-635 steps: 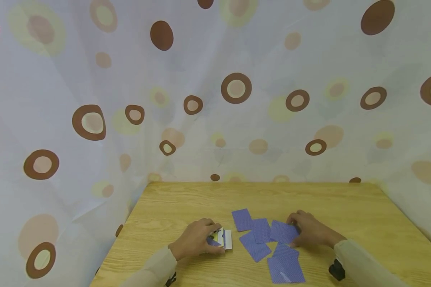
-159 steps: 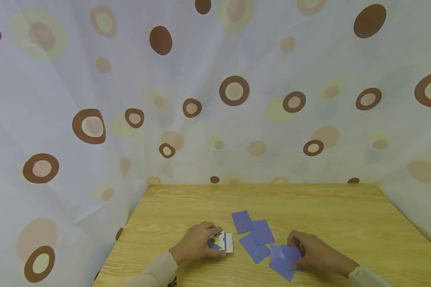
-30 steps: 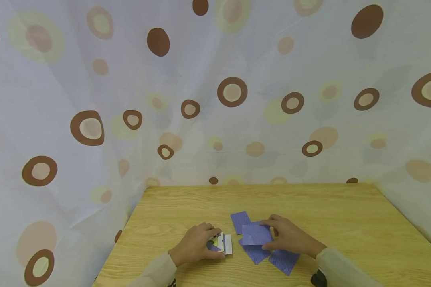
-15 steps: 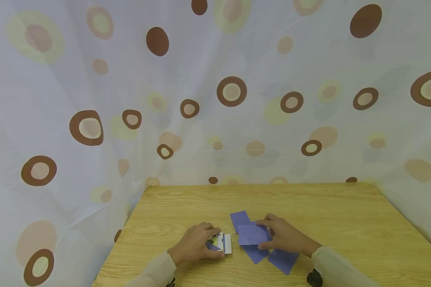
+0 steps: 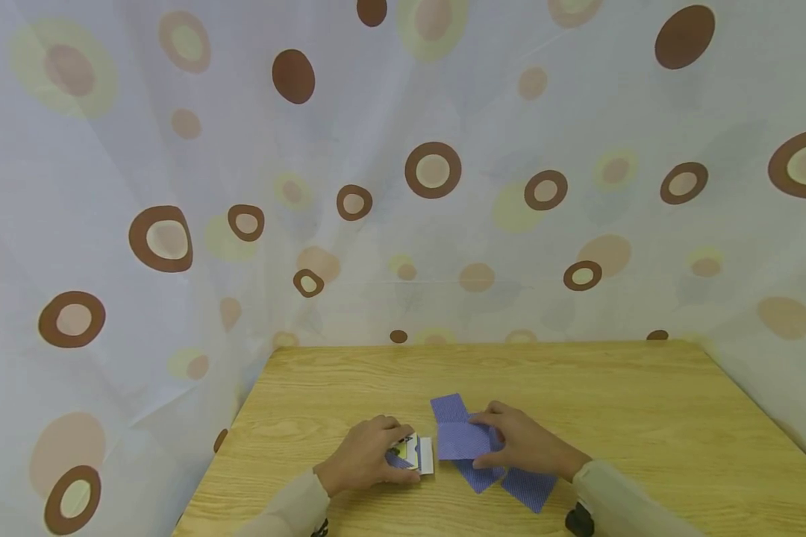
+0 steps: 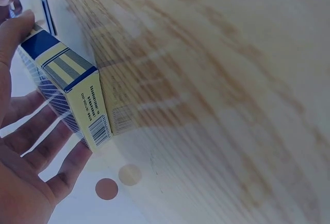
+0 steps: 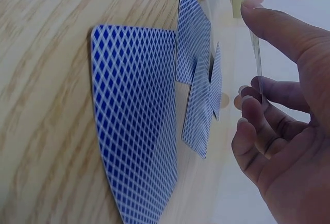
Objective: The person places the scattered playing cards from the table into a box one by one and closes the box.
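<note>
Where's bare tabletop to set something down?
Bare: the tabletop between the cards and the patterned backdrop; also right of the right hand and left of the left hand. Crowded: front middle, where the box, cards and both hands bunch up.

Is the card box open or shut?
Open: the card box has its white flap sticking out beyond the left hand.

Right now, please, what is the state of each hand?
Left hand: holding a small blue-and-cream cardboard box.
Right hand: holding at least one blue-patterned rectangular card.
</note>
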Tool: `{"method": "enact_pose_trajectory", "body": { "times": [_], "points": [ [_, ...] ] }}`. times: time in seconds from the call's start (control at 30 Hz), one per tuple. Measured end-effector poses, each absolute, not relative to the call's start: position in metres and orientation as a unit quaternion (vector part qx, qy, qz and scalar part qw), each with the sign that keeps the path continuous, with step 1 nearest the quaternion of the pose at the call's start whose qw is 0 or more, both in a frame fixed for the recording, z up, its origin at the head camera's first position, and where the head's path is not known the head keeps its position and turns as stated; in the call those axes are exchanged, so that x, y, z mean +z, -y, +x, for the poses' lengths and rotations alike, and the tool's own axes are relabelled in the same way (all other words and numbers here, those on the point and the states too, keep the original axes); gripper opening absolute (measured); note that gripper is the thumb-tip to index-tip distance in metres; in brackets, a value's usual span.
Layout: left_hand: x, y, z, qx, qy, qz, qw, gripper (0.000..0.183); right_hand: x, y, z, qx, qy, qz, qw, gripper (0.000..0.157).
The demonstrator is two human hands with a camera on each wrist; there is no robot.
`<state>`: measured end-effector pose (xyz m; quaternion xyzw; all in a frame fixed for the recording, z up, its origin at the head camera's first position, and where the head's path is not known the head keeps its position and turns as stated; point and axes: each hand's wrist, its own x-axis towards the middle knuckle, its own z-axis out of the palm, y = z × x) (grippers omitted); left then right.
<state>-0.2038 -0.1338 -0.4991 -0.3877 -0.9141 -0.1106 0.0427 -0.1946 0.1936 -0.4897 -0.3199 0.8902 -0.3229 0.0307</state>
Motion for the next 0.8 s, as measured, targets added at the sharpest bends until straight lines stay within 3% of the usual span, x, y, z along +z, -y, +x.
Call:
{"method": "enact_pose_trajectory", "body": {
  "times": [0.8],
  "points": [
    [-0.503,0.134,-0.207,-0.111,0.912,-0.392,0.049,0.078,-0.487,-0.178,-0.193,-0.315,-0.892,-0.324,0.025,0.075]
  ]
}}
